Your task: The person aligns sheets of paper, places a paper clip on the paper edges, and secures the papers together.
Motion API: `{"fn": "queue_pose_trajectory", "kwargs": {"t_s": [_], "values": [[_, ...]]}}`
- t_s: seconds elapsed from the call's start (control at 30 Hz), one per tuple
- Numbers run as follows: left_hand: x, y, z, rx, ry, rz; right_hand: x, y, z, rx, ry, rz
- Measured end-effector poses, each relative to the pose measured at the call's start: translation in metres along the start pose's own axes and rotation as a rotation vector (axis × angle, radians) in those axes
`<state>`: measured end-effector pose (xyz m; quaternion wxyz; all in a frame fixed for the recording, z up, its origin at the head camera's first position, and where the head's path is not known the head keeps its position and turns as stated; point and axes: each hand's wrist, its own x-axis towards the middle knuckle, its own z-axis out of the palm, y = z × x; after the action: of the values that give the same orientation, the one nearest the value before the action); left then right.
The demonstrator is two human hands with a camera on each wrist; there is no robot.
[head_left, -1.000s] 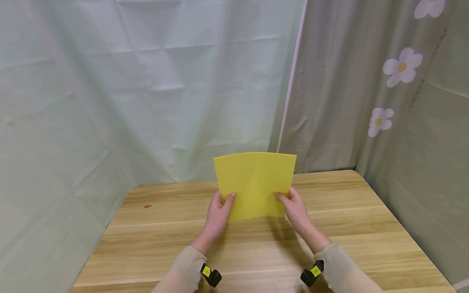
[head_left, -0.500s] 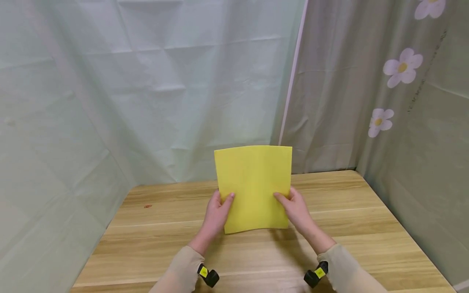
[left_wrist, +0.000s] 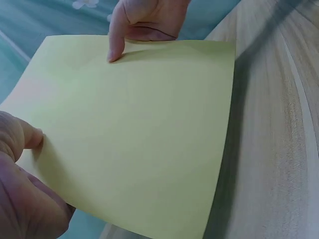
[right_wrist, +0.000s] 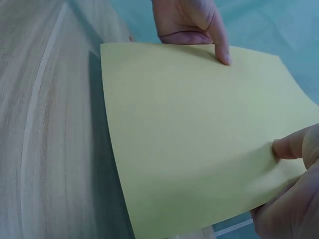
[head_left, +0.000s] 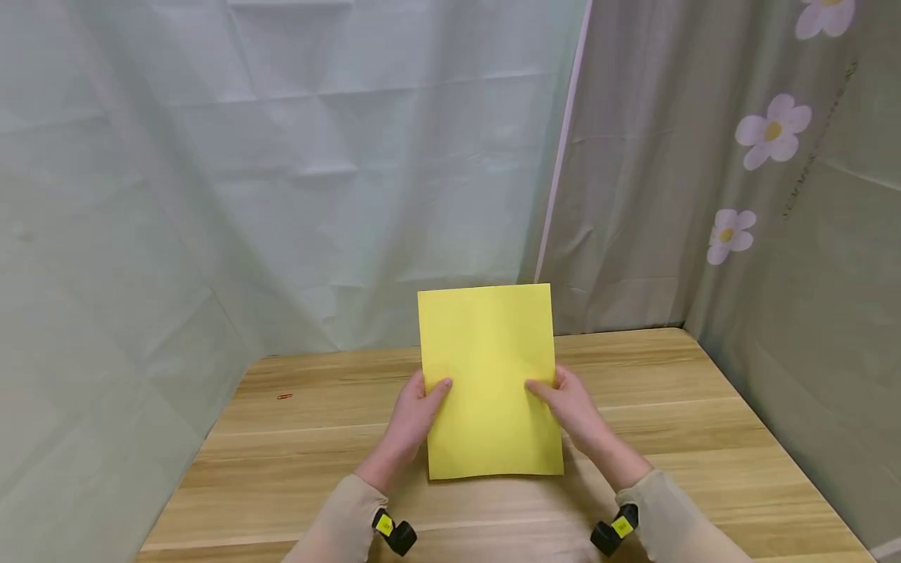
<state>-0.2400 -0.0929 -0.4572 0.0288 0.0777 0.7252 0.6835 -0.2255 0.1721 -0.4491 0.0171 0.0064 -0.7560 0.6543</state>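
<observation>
A blank yellow sheet of paper (head_left: 489, 422) stands nearly upright above the table, its lower edge close over the wood. My left hand (head_left: 414, 410) pinches its left edge, thumb on the near face and the other fingers behind. On the opposite edge my right hand (head_left: 573, 403) pinches it the same way. In the left wrist view the sheet (left_wrist: 139, 129) bows slightly, with the left thumb (left_wrist: 32, 137) pressed on its face. The right wrist view has the right thumb (right_wrist: 289, 145) on the paper too. Fingers behind the sheet are mostly hidden.
A small red paper clip (head_left: 285, 396) lies on the wooden table (head_left: 317, 469) toward the back left. Pale curtains (head_left: 338, 172) hang behind and at both sides of the table, with printed flowers at the right.
The sheet has tilted: its lower edge has come down and toward me, and more of its face shows. The wrists have moved slightly apart; both hands keep their grip.
</observation>
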Motion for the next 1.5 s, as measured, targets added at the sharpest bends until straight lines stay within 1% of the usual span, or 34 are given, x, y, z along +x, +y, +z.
{"fn": "queue_pose_trajectory", "kwargs": {"t_s": [0.2, 0.33, 0.53, 0.67, 0.87, 0.97, 1.1, 1.2, 1.4, 1.5], "values": [[-0.001, -0.005, -0.002, -0.017, -0.005, -0.063, -0.001, 0.004, -0.001, 0.022, -0.044, 0.071], [-0.001, -0.009, -0.003, -0.032, -0.023, -0.088, 0.000, 0.010, -0.001, 0.042, -0.067, 0.092], [-0.001, -0.016, -0.006, -0.065, -0.065, -0.124, 0.002, 0.020, 0.001, 0.049, -0.048, 0.128], [0.000, -0.021, -0.007, -0.090, -0.080, -0.146, 0.003, 0.025, 0.003, 0.065, -0.045, 0.145], [0.001, -0.029, -0.007, -0.111, -0.076, -0.178, 0.005, 0.034, 0.006, 0.102, -0.032, 0.186], [0.001, -0.032, -0.007, -0.112, -0.068, -0.195, 0.007, 0.038, 0.008, 0.103, -0.026, 0.196], [0.001, -0.037, -0.008, -0.103, -0.071, -0.203, 0.010, 0.043, 0.009, 0.081, -0.012, 0.205], [0.002, -0.040, -0.008, -0.099, -0.076, -0.203, 0.011, 0.045, 0.009, 0.062, -0.016, 0.203], [0.003, -0.045, -0.008, -0.097, -0.084, -0.204, 0.012, 0.048, 0.004, -0.008, -0.049, 0.187], [0.003, -0.048, -0.008, -0.088, -0.086, -0.201, 0.012, 0.051, 0.003, -0.022, -0.059, 0.181]]}}
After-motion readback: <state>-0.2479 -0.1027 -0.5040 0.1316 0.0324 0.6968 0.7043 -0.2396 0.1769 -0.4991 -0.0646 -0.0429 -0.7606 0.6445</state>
